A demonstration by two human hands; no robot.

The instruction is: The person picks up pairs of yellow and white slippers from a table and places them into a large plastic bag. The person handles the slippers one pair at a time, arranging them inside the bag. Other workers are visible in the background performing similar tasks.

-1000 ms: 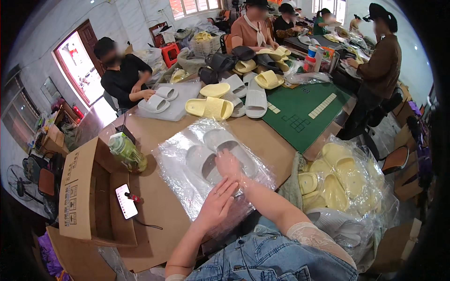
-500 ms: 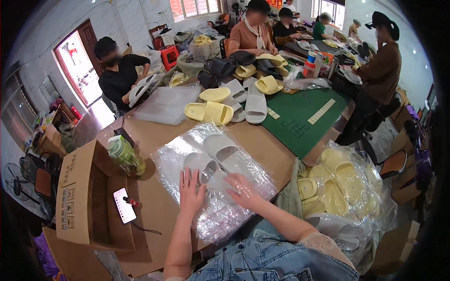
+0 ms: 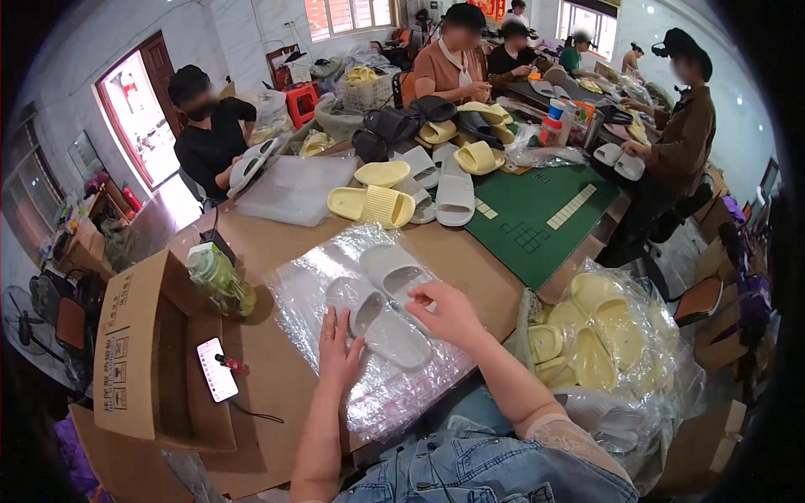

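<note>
A pair of pale grey slide slippers [image 3: 391, 334] lies side by side in front of me. Clear film seems to cover at least part of them; whether they are fully inside a bag I cannot tell. Under them is a shiny stack of clear plastic bags [image 3: 302, 281]. My left hand [image 3: 339, 350] rests with fingers stretched out on the bags, against the left edge of the nearer slipper. At the right side of the slippers, my right hand [image 3: 449, 313] has its fingers bent together; what they pinch, if anything, is too small to make out.
An open cardboard box [image 3: 138, 360], a phone [image 3: 217, 370] and a bottle of green liquid [image 3: 220, 281] stand to the left. Ahead are piled slippers [image 3: 381, 205] and a green mat [image 3: 537, 222]. Bagged yellow slippers [image 3: 599, 327] sit at right. A co-worker [image 3: 205, 138] handles slippers at far left.
My right hand has risen slightly from lying spread on the slippers to a bent-finger hold at their right edge. My left hand has stayed nearly in place. The nearer slipper shows more fully.
</note>
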